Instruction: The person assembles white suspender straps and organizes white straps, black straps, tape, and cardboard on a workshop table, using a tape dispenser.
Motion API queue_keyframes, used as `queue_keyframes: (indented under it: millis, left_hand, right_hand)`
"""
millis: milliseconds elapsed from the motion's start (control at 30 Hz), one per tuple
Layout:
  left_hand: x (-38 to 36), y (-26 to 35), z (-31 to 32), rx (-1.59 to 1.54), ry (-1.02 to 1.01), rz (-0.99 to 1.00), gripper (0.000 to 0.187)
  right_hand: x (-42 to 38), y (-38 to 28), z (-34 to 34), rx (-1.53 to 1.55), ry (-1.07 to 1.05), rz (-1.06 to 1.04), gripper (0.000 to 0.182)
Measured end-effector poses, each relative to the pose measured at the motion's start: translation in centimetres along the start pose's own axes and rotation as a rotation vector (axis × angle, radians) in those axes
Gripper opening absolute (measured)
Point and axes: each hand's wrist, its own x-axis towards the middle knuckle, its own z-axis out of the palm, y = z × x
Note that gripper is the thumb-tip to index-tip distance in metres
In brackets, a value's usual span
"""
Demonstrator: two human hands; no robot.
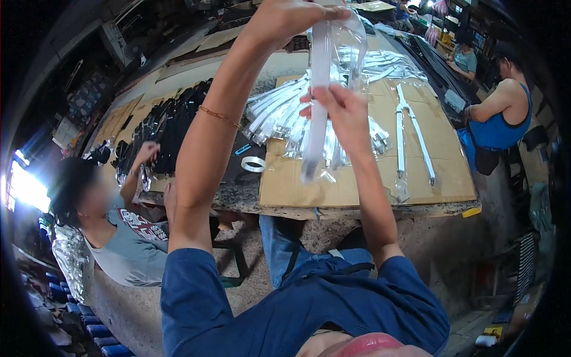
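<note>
Single head-worn view, wide, round-edged, facing forward and steeply down: shirt point(321, 309) very near at bottom, left hand point(294, 16) and right hand point(345, 110) near, bench point(235, 193) just beyond.

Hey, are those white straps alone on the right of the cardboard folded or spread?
Spread: the white straps lie on the cardboard, diverging from one joint.

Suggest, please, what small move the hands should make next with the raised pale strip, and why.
Perhaps slide the right hand down the pale strip to steady its lower end: the left hand holds it near the top, the right grips partway down, and the blurred lower end hangs below both.
</note>
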Motion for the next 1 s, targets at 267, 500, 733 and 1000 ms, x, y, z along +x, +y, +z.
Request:
queue_keyframes:
  millis: [267, 500, 733, 1000]
  left_hand:
    - [-0.1, 0.5, -1.5, 0.128, -0.035, -0.072, 0.014]
    - [-0.1, 0.5, -2.7, 0.060, -0.168, -0.178, 0.018]
    - [-0.7, 2.0, 0.1, 0.049, -0.231, -0.203, 0.022]
    - [-0.6, 1.2, -1.6, -0.229, -0.163, -0.242, 0.031]
  right_hand:
    - [-8.8, 7.9, -1.6, -0.259, -0.167, 0.239, 0.020]
    - [-10.3, -2.6, -7.8, -0.917, -0.545, 0.147, 0.022]
    - [4.9, -10.2, -7.1, -0.683, -0.056, -0.549, 0.034]
    - [7.1, -8.5, -5.9, -0.483, -0.159, -0.292, 0.026]
